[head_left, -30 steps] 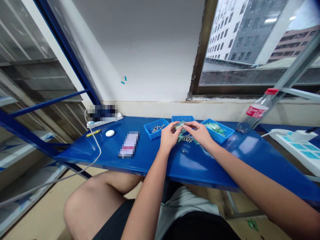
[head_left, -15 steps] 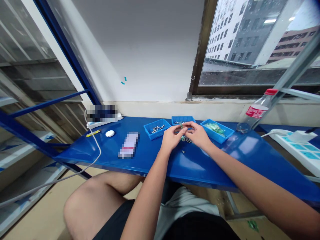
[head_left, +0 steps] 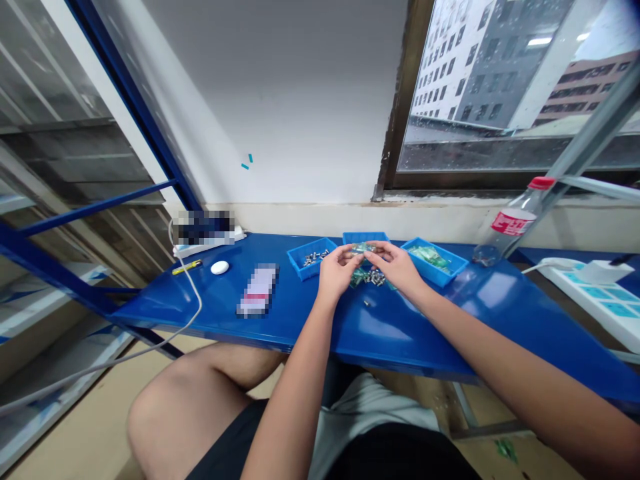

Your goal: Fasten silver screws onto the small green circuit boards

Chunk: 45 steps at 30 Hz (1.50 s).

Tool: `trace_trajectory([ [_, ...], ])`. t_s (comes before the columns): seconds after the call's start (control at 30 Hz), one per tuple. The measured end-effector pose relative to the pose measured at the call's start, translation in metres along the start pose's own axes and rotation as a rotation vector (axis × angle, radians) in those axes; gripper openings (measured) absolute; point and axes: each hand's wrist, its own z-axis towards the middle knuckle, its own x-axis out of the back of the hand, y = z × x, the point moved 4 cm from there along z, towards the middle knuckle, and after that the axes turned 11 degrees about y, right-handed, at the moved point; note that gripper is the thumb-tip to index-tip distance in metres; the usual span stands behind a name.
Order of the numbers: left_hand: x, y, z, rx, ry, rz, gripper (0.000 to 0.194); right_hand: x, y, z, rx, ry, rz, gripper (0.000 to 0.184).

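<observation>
My left hand (head_left: 338,269) and my right hand (head_left: 396,267) meet over the blue table. Between their fingertips they pinch a small greenish clear plastic bag (head_left: 363,248); its contents are too small to make out. Below the hands lies a pile of small metal screws (head_left: 376,277), with more green plastic (head_left: 357,277) beside it. One loose screw (head_left: 367,303) rests nearer the table's front edge. Just behind my hands stands a blue tray (head_left: 364,237), mostly covered by them.
Another blue tray (head_left: 311,259) at left holds screws; a third blue tray (head_left: 436,261) at right holds green plastic bags. A phone (head_left: 259,290), a white round case (head_left: 220,267) and a yellow tool (head_left: 187,267) lie left. A bottle (head_left: 513,223) and power strip (head_left: 600,293) are at right.
My hands have drawn slightly apart, and the plastic bag now shows stretched between the fingertips. More of the screw pile and green plastic beneath is visible.
</observation>
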Motion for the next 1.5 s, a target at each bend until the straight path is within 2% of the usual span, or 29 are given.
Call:
trace_trajectory([
  [0.1,0.000,0.003,0.000,0.028,0.006,-0.020,0.044,-0.003,0.003,-0.001,-0.081,-0.045,0.124,0.042],
  [0.2,0.002,0.009,-0.002,-0.020,0.039,0.054,0.041,-0.001,0.004,0.001,-0.114,0.001,0.174,0.040],
  [0.3,0.003,0.018,-0.007,-0.138,0.090,0.256,0.024,0.005,0.002,0.002,-0.061,0.078,0.087,0.038],
  [0.37,0.000,0.021,-0.011,-0.156,0.052,0.288,0.023,0.006,0.000,0.002,0.000,0.091,0.014,0.035],
  [0.5,-0.005,0.018,-0.012,-0.146,-0.056,0.240,0.035,-0.003,-0.003,-0.005,0.049,-0.056,-0.037,0.037],
  [0.6,0.002,0.010,-0.006,-0.163,0.012,0.258,0.028,-0.009,-0.006,-0.009,0.079,-0.145,-0.037,0.039],
  [0.7,0.009,0.002,0.001,-0.125,0.103,0.217,0.026,-0.006,-0.008,-0.007,0.106,-0.052,-0.058,0.034],
  [0.8,0.006,-0.001,0.002,-0.065,0.056,0.117,0.032,0.000,-0.006,-0.002,0.094,0.049,-0.069,0.040],
  [0.9,0.001,0.004,-0.001,-0.060,-0.004,0.081,0.038,-0.001,-0.001,-0.002,0.017,-0.010,-0.029,0.041],
  [0.97,0.002,0.007,-0.002,-0.053,0.015,0.091,0.040,-0.002,0.001,-0.002,-0.023,-0.044,-0.002,0.041],
  [1.03,0.005,0.010,-0.002,-0.062,0.076,0.143,0.040,0.000,0.001,-0.001,-0.033,-0.015,-0.002,0.042],
  [1.1,0.008,0.012,-0.003,-0.091,0.129,0.222,0.031,0.003,0.001,0.000,-0.021,0.043,-0.026,0.043],
  [1.2,0.005,0.013,-0.006,-0.104,0.078,0.257,0.025,0.007,-0.001,0.001,0.030,0.088,-0.059,0.040],
  [1.33,-0.002,0.014,-0.010,-0.152,-0.045,0.244,0.033,0.000,-0.002,-0.003,0.068,-0.034,-0.087,0.040],
  [1.43,0.001,0.010,-0.007,-0.158,-0.018,0.273,0.025,-0.006,-0.003,-0.007,0.067,-0.133,-0.072,0.043],
  [1.5,0.004,0.004,-0.003,-0.129,0.021,0.262,0.021,-0.006,-0.005,-0.007,0.078,-0.111,-0.069,0.038],
])
